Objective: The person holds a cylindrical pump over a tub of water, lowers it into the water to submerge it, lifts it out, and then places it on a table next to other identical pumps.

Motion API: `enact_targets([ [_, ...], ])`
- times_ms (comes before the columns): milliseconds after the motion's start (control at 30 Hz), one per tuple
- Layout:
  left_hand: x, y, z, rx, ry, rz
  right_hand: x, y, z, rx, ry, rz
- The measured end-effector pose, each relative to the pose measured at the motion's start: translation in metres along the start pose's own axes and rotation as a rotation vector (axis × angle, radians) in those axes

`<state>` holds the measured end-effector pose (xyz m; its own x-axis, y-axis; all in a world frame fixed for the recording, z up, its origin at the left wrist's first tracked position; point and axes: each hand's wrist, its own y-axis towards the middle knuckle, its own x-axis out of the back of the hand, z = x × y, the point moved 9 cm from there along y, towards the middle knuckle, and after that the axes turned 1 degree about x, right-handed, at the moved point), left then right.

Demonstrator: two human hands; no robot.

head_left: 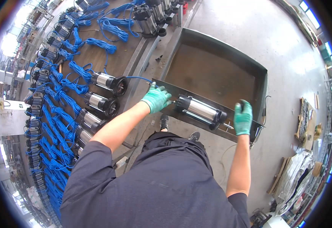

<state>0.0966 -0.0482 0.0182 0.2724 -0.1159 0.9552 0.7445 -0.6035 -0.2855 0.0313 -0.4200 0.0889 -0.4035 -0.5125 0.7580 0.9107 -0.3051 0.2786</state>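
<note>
A pump unit (202, 110) with a shiny steel cylinder and black end caps lies on its side across the near edge of a grey metal tank (262, 95). Its bare shaft points right. My left hand (156, 99), in a green glove, is beside the pump's left end with fingers apart. Close to its fingertips a blue cable (137, 77) reaches the tank's left rim. My right hand (243, 118), gloved alike, is raised just past the shaft tip. Its fingers are loosely bent, nothing shows in them, and it does not touch the pump.
Brownish water or a stained bottom shows inside the tank. On the left, a bench (114, 59) carries rows of similar steel pumps (103, 104) with bundled blue cables (101, 45). More pumps (146, 21) stand beyond. Flat boards (306, 123) and a plastic-covered stack (295, 182) lie at right.
</note>
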Motion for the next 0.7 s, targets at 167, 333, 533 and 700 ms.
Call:
enact_targets([
  [167,0.002,-0.002,0.000,-0.152,0.061,0.150,-0.061,-0.010,0.069,-0.005,-0.030,0.154],
  [333,-0.003,0.002,0.024,-0.161,0.135,0.036,-0.060,-0.008,0.067,0.003,-0.054,0.141],
  [533,-0.016,-0.008,0.056,0.010,-0.215,-0.167,-0.058,-0.009,0.063,-0.033,-0.060,0.124],
  [700,-0.096,-0.027,0.157,0.808,-1.060,-0.452,-0.059,-0.008,0.067,-0.027,-0.096,0.112],
])
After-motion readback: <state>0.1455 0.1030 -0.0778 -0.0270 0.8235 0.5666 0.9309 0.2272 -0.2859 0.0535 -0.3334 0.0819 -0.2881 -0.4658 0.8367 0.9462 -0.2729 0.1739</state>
